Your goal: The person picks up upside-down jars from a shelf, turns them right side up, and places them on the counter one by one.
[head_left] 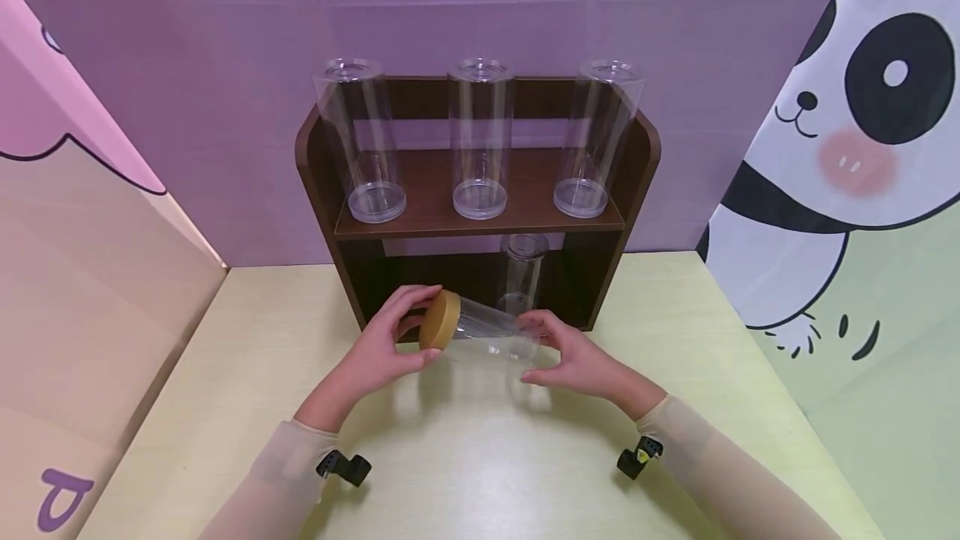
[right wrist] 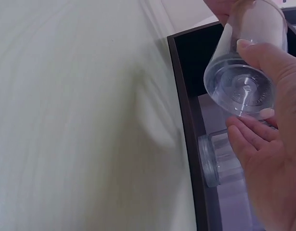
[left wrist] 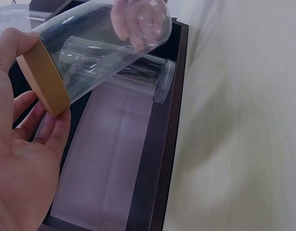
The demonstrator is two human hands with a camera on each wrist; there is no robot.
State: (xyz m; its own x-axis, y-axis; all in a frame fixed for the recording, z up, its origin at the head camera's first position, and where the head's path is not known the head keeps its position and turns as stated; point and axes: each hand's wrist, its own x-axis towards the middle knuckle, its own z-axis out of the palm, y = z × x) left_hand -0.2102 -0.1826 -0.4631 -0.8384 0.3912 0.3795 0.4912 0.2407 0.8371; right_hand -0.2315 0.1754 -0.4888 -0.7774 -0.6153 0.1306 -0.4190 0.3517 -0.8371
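A clear plastic jar with a tan lid is held tilted, nearly on its side, in front of the shelf's lower compartment. My left hand grips the lid end, thumb and fingers on opposite sides of the lid in the left wrist view. At the base end, my right hand holds the jar. The right wrist view shows the thumb along the jar's side and the fingers under the round base. Behind it, another clear jar stands on the lower shelf, partly hidden.
A dark brown two-level shelf stands on the pale table by a purple backdrop. On its upper level are three clear jars: left, middle and right. A panda-printed panel borders the right side.
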